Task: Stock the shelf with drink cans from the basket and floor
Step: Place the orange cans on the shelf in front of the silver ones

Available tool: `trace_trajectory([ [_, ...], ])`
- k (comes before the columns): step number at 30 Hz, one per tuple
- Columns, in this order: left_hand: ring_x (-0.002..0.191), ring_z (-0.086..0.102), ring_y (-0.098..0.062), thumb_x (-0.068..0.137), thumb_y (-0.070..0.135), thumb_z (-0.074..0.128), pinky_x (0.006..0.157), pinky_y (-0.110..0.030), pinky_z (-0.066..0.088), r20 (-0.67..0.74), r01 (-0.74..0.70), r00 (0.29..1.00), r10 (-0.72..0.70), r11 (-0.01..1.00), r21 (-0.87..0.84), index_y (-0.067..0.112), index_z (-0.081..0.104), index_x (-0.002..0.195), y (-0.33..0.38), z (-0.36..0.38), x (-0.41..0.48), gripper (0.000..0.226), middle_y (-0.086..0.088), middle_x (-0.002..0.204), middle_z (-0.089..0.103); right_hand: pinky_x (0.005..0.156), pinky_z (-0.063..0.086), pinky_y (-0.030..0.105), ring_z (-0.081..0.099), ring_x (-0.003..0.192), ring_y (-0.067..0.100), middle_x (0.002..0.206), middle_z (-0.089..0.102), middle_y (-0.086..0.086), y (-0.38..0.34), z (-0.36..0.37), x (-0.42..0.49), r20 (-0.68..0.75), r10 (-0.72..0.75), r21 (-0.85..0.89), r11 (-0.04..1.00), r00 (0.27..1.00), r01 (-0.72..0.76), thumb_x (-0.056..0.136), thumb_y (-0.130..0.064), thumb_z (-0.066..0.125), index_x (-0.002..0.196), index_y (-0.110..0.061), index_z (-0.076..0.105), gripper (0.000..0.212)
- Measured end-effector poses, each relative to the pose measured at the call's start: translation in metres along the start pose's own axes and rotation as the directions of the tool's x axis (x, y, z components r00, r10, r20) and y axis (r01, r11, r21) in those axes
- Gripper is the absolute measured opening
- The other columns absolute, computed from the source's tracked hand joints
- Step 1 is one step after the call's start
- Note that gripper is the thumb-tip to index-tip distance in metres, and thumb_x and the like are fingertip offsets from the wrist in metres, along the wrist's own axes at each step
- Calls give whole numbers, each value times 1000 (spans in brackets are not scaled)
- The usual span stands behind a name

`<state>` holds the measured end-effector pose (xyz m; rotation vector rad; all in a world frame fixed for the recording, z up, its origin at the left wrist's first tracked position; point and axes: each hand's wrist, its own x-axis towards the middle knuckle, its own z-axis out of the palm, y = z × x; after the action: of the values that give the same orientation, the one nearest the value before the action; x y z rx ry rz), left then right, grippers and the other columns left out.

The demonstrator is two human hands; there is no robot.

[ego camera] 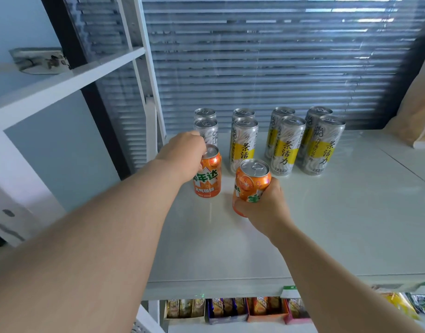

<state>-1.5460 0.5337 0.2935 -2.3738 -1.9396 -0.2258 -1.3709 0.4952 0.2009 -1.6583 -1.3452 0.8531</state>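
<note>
While the left hand (182, 157) curls over the top and near side of one orange can (208, 179), that can stands upright on the white shelf (327, 224), just in front of the leftmost tall silver cans (285, 146). The fingertips are hidden behind the hand, and the wrist covers the label's first green character, leaving 年达 readable (the small print below is too blurred). Just to the right, the right hand (264, 205) wraps around a second orange can (251, 182), tilted; its base is hidden, so contact with the shelf cannot be told. Only "DA" and part of a green character show. Eight tall silver cans stand in four pairs behind; several show a yellow band reading 茶活力 and vertical letters "CHA HUO". Below the shelf edge, boxed snacks (230, 308) are partly cut off.
</note>
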Motion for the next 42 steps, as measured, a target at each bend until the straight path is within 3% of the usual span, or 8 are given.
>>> trace_trajectory([
  [7, 98, 54, -28, 82, 14, 73, 81, -36, 45, -3, -33, 999, 33, 999, 15, 1, 64, 114, 0, -2, 3, 36, -4, 96, 44, 86, 54, 40, 59, 104, 23, 121, 54, 3, 2, 2, 7, -4, -14, -24, 1000, 1000, 14, 65, -25, 85, 125, -18, 46, 72],
  [12, 100, 56, -32, 82, 18, 74, 79, -38, 45, 6, -45, 999, 45, 998, 47, 1, 64, 111, 1, -4, 7, 35, -11, 106, 54, 86, 55, 41, 60, 103, 22, 117, 60, 0, 2, 2, 20, 30, -15, -34, 999, 999, 16, 62, -26, 86, 121, -24, 48, 69],
  [20, 84, 45, -22, 77, 24, 77, 70, -34, 40, 23, -80, 997, 80, 996, 32, 4, 67, 112, -5, -4, 16, 41, -4, 92, 44, 69, 46, 21, 57, 89, 10, 114, 58, -3, -5, 2, 22, 95, -20, 53, 999, 995, 15, 72, -19, 83, 130, -23, 38, 73],
  [24, 83, 47, -23, 76, 24, 78, 69, -33, 39, 22, -87, 996, 86, 996, 31, 4, 67, 111, -9, -2, 17, 42, -4, 90, 46, 94, 50, 39, 51, 112, 21, 122, 48, 1, 5, 18, 14, -147, -80, 72, 993, 986, 91, 58, -21, 88, 118, -23, 38, 78],
  [27, 83, 47, -23, 76, 24, 78, 70, -33, 38, 22, -85, 996, 84, 996, 22, 4, 67, 113, -9, -1, 18, 43, -5, 90, 46, 96, 48, 46, 52, 113, 26, 120, 52, 4, 4, 21, 16, -160, -84, 10, 996, 984, 86, 64, -25, 86, 116, -17, 42, 69],
  [33, 82, 48, -23, 77, 25, 77, 68, -33, 38, 33, -86, 996, 85, 996, 33, 4, 68, 110, -9, -1, 18, 40, -5, 90, 47, 106, 39, 40, 43, 123, 23, 129, 48, 4, 3, 18, 10, -135, -103, -80, 992, 986, 92, 65, -30, 87, 134, -15, 40, 85],
  [38, 83, 47, -23, 78, 25, 77, 69, -33, 39, 29, -84, 996, 83, 996, 32, 4, 66, 111, -9, 0, 18, 41, -6, 91, 47, 85, 47, 30, 59, 110, 19, 121, 63, -3, 6, 13, 3, -90, -95, -56, 994, 991, 90, 78, -28, 79, 129, -23, 49, 60],
  [42, 83, 48, -23, 78, 25, 77, 69, -33, 38, 48, -74, 996, 73, 997, 23, 4, 66, 112, -9, -1, 20, 42, -7, 92, 50, 84, 49, 31, 62, 109, 21, 119, 67, -2, 1, 14, 6, -123, -79, -107, 992, 989, 66, 78, -32, 79, 126, -20, 53, 57],
])
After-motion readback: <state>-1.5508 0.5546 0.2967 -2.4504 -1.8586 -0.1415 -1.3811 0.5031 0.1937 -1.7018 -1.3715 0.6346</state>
